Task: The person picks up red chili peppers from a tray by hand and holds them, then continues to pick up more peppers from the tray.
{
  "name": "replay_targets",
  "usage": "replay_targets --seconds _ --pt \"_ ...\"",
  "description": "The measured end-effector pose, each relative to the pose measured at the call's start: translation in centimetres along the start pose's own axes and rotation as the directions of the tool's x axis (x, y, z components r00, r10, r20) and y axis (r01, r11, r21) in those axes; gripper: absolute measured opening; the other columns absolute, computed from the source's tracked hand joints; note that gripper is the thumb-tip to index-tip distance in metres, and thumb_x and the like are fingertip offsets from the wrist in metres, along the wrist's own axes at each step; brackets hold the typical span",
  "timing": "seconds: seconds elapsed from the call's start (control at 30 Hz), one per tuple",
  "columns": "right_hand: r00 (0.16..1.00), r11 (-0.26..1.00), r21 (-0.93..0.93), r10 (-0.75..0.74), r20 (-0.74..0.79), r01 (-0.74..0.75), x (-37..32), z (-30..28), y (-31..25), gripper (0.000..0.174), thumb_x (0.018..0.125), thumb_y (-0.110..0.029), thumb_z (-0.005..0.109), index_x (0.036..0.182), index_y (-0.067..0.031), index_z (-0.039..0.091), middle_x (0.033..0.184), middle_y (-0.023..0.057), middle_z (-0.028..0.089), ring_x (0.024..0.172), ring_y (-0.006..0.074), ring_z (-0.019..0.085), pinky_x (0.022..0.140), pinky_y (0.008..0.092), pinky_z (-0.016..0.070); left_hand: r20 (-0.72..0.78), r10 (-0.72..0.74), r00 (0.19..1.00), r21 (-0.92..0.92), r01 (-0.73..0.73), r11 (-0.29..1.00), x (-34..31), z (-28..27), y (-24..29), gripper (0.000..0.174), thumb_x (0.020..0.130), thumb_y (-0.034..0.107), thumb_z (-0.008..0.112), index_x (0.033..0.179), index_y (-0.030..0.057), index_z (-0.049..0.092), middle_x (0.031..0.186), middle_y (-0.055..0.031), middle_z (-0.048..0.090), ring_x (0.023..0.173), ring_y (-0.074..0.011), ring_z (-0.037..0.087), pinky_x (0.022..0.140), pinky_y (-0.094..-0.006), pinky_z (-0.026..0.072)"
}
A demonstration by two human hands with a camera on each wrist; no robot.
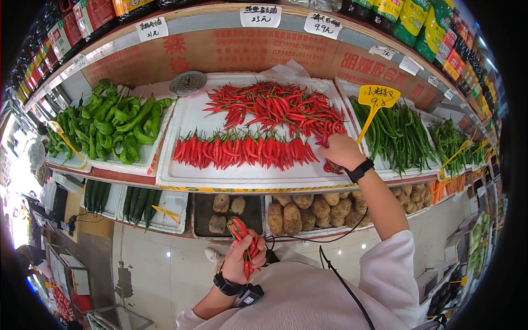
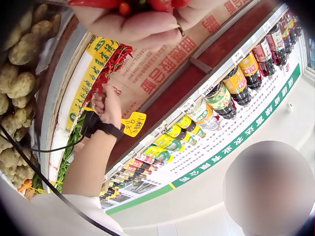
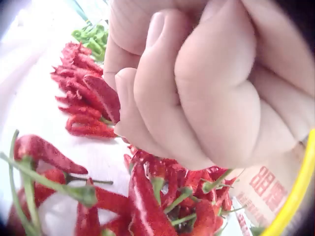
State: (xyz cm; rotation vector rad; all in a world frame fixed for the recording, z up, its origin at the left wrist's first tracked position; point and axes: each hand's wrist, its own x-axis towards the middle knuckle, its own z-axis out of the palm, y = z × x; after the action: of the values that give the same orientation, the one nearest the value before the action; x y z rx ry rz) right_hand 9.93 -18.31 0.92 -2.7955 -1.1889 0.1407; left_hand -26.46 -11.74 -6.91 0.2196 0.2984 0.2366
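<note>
The row of red chillies lies along the front edge of the white tray, long axes front to back; at its right end the right hand pinches a single chilli with curled fingers, while the left hand, below that edge, grips a bunch of chillies.

red chillies | white tray | green peppers | yellow price tag | brown potatoes

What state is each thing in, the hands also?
Left hand, gripping a bunch of red chillies.
Right hand, fingers curled at the loose pile; grip unclear.
Front row, chillies lined up side by side on the tray.
Yellow tag, upright.
</note>
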Motion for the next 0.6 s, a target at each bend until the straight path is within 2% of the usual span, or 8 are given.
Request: replay_targets --seconds 0.1,0.13,0.17,0.23,0.3,0.37,0.43,0.6 --pt "0.992 0.955 0.296 -0.05 0.112 0.015 -0.7 -2.0 1.3 0.04 0.073 -0.036 0.064 0.069 0.0037 0.063 0.064 0.0196 0.062 0.061 0.0341 0.061 0.061 0.044 0.0477 -0.017 0.009 1.0 0.007 -0.009 1.0 0.1 0.1 0.2 0.012 0.099 0.024 0.051 0.105 0.0136 0.053 0.088 -0.0076 0.055 0.057 -0.0127 0.044 0.05 -0.0252 0.0343" --pt "0.996 0.93 0.367 -0.06 0.072 0.03 -0.7 -1.7 2.2 0.037 0.077 -0.034 0.064 0.066 0.0022 0.061 0.056 0.0108 0.058 0.049 0.0238 0.054 0.053 0.0376 0.042 -0.024 0.007 1.0 -0.001 -0.007 1.0 0.2 0.0 0.2 0.012 0.099 0.023 0.051 0.105 0.0135 0.053 0.089 -0.0077 0.055 0.057 -0.0128 0.044 0.05 -0.0252 0.0343" --pt "0.996 0.933 0.359 -0.059 0.066 0.032 -0.7 -2.2 2.8 0.037 0.077 -0.034 0.064 0.066 0.0022 0.061 0.056 0.0108 0.058 0.049 0.0238 0.054 0.053 0.0376 0.042 -0.035 0.004 0.999 -0.008 -0.004 1.0 0.2 -0.1 0.2 0.012 0.099 0.023 0.051 0.106 0.0135 0.053 0.089 -0.0078 0.055 0.057 -0.0129 0.045 0.05 -0.0253 0.0343" --pt "0.954 0.744 0.632 0.026 0.299 -0.218 -0.9 -3.1 3.4 0.029 0.085 -0.026 0.064 0.07 -0.0011 0.061 0.059 0.0013 0.056 0.05 0.0082 0.046 0.047 0.0267 0.0352 -0.03 0.0 1.0 -0.004 0.0 1.0 0.2 0.0 0.2 0.012 0.099 0.023 0.051 0.106 0.0133 0.053 0.089 -0.0078 0.055 0.057 -0.013 0.045 0.05 -0.0253 0.0345" --pt "0.95 0.657 0.715 0.009 0.311 -0.24 -1.4 -3.0 3.0 0.025 0.089 -0.023 0.062 0.074 -0.003 0.062 0.061 -0.0034 0.054 0.052 0.0029 0.043 0.047 0.0223 0.031 -0.029 -0.006 1.0 0.003 0.006 1.0 0.4 0.2 0.2 0.012 0.099 0.023 0.05 0.105 0.0132 0.053 0.089 -0.0079 0.055 0.057 -0.0131 0.045 0.05 -0.0254 0.0346" --pt "0.966 0.668 0.74 -0.132 0.221 -0.078 -1.3 -1.9 2.2 0.027 0.089 -0.024 0.062 0.072 -0.0031 0.062 0.06 -0.0022 0.056 0.052 0.0044 0.045 0.048 0.0234 0.0329 -0.039 -0.014 0.999 0.005 0.014 1.0 0.6 0.4 0.1 0.012 0.098 0.023 0.051 0.105 0.0128 0.053 0.088 -0.008 0.055 0.057 -0.0133 0.044 0.05 -0.0256 0.035" --pt "0.983 0.852 0.497 -0.186 -0.006 0.164 -0.6 -0.5 1.2 0.032 0.081 -0.03 0.064 0.07 -0.0002 0.065 0.06 0.0107 0.062 0.056 0.0202 0.061 0.056 0.0344 0.047 -0.03 -0.019 0.999 0.039 0.02 0.999 0.9 0.2 -0.1 0.014 0.097 0.025 0.052 0.106 0.014 0.054 0.088 -0.0069 0.055 0.057 -0.0124 0.044 0.048 -0.0245 0.0345" --pt "0.987 0.966 0.211 -0.134 -0.09 0.151 1.0 2.6 -0.6 0.035 0.081 -0.033 0.058 0.073 0.0001 0.066 0.071 0.0205 0.065 0.071 0.0401 0.064 0.069 0.0493 0.0514 -0.048 -0.015 0.999 0.047 0.018 0.999 0.9 0.5 -0.3 0.015 0.096 0.027 0.056 0.105 0.016 0.059 0.087 -0.0051 0.055 0.057 -0.0115 0.043 0.047 -0.0232 0.034"
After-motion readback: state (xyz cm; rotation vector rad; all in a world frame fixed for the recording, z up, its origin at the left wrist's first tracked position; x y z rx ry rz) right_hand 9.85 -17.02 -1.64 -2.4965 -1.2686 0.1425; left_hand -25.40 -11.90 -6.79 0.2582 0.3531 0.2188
